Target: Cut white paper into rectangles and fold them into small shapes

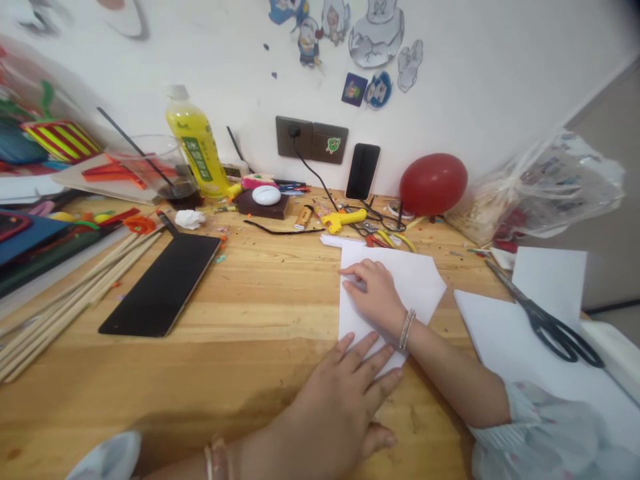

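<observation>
Desk: left hand presses paper (bowl holds stick).

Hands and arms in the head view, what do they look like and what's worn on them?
Both are bare, no gloves. The left hand has a thin pinkish bangle at the wrist; the left sleeve is pale bluish-white. The right hand wears a silvery beaded bracelet; the right sleeve is pale with a faint print and a gathered cuff.

bare tabletop left of paper, tablet beyond, scissors right
</observation>
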The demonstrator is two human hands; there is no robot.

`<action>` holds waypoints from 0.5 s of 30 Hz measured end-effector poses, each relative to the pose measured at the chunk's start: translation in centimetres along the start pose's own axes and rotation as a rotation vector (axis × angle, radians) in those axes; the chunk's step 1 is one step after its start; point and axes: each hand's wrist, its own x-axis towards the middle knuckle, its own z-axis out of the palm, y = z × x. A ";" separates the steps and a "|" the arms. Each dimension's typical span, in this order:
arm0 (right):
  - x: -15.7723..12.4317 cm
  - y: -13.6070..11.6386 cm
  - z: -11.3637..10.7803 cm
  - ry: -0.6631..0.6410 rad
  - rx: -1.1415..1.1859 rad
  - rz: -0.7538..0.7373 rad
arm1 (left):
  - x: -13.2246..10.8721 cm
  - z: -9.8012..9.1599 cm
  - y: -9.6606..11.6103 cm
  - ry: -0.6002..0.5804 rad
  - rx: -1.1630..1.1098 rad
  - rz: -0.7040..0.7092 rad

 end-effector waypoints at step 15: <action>0.3 2.5 -1.6 0.115 0.128 -0.175 | 0.0 -1.1 0.1 -0.096 0.010 -0.019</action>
